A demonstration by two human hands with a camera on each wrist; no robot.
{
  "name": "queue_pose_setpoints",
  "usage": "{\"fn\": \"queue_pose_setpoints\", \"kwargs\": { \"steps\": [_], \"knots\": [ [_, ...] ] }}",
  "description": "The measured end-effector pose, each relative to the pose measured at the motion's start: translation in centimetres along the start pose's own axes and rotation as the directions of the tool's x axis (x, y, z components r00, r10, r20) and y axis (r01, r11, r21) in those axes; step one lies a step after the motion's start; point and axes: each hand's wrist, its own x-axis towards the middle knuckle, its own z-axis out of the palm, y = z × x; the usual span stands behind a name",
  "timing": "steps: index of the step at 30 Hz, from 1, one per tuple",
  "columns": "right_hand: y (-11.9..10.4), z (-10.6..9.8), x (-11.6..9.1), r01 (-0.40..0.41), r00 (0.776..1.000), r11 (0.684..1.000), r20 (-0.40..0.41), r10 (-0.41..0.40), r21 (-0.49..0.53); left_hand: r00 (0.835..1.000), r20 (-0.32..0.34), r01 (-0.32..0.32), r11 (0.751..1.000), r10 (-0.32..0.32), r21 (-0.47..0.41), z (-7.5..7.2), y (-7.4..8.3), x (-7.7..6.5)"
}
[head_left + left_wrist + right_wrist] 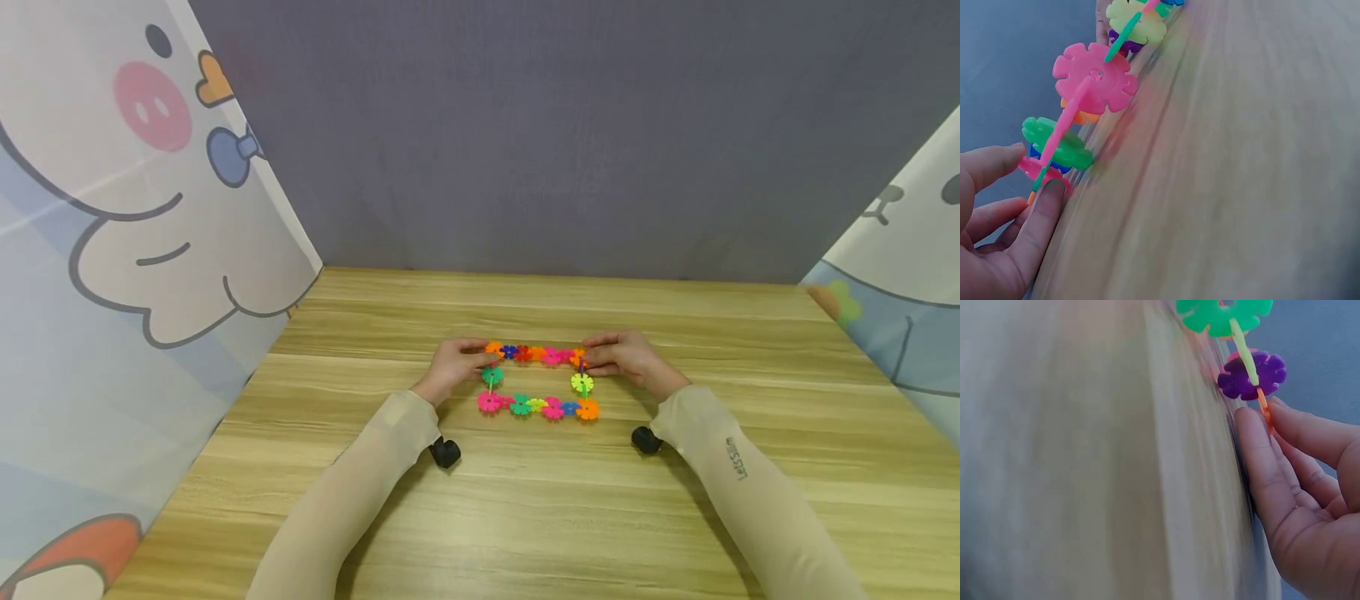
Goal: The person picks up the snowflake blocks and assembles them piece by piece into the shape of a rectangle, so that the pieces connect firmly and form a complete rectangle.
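Interlocking flower-shaped plastic discs form a rectangular frame low over the table in the head view, its near row running from a pink disc (489, 402) to an orange disc (588, 410). My left hand (455, 364) pinches the far left corner, at an orange disc (494, 349). At the far right corner my right hand (632, 357) pinches another orange disc (1264, 407) between thumb and fingertips, just beyond a purple disc (1252, 376). A green disc (492, 376) makes up part of the left side, and a yellow one (582, 383) part of the right.
The wood-grain table (525, 517) ends at a grey wall (555, 142) behind the hands. Cartoon-printed panels stand at the left (150, 250) and right (911, 275). A black wrist device shows below each hand, left (446, 452) and right (647, 439).
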Motion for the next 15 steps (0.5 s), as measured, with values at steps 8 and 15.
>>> {"fn": "queue_pose_setpoints", "kwargs": {
  "steps": [8, 15],
  "knots": [
    [-0.1, -0.5, -0.2, -0.005, 1.0, 0.996, 0.029, 0.007, -0.084, 0.999, 0.033, 0.002, 1.0, -0.001, -0.023, -0.4, 0.0, 0.1],
    [-0.2, -1.3, -0.8, 0.015, 0.994, 0.996, 0.112, -0.006, -0.084, 0.994, 0.11, -0.001, 0.995, 0.011, -0.097, -2.0, -0.4, -0.3]
  ]
}}
